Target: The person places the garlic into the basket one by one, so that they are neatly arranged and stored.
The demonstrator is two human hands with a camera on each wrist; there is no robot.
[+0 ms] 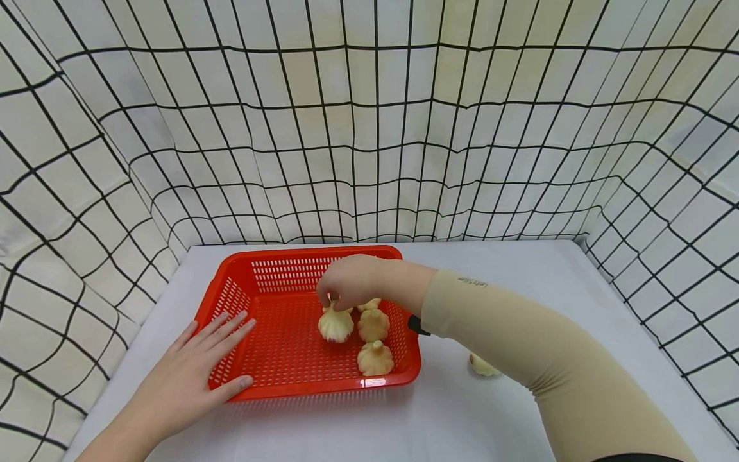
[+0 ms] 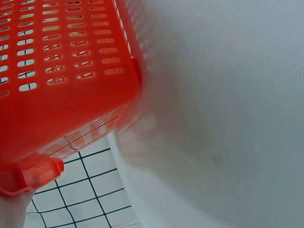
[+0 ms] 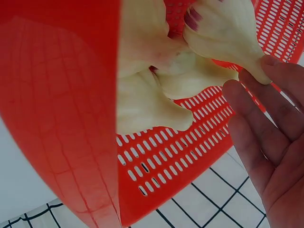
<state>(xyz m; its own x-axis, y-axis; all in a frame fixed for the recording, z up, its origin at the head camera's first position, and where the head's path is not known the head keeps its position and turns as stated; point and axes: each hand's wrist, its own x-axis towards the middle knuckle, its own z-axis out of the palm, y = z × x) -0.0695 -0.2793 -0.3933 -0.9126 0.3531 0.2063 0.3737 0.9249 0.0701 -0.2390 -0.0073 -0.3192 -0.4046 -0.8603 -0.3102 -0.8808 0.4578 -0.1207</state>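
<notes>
My right hand [image 1: 355, 281] pinches a garlic bulb [image 1: 336, 326] by its stem inside the red plastic basket [image 1: 323, 385]. In the right wrist view, the thumb and fingertips meet at the stem of this bulb [image 3: 225, 31], while its round body hangs tilted away from the hand. Several other bulbs lie along the basket's right side, among them a front one [image 1: 375, 358] and one behind it [image 1: 373, 325]. My left hand [image 1: 193, 367] rests on the basket's left rim with fingers extended over it and the thumb on the front rim.
Another garlic bulb [image 1: 482, 366] lies on the white table [image 1: 456, 423] right of the basket, partly hidden by the right sleeve [image 1: 519, 340]. White cloth walls with a black net [image 1: 375, 147] enclose the table at the back and both sides.
</notes>
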